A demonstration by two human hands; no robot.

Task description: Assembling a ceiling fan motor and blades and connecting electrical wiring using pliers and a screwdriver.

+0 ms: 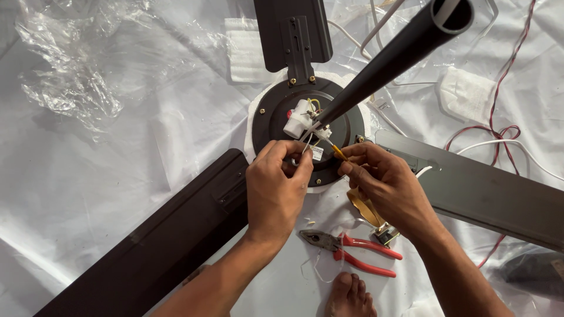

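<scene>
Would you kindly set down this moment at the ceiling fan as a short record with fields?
Setting: dark brown ceiling fan with three blades, lying on white plastic sheeting
Left hand: left hand pinches thin white wires at the fan's hub
Right hand: right hand grips a small yellow-handled tool, tip toward the wires
Hub parts: white plastic connector block beside the dark down rod
Nearby: red-handled pliers on the sheeting, below the hands
Also seen: a bare foot at the bottom edge
</scene>
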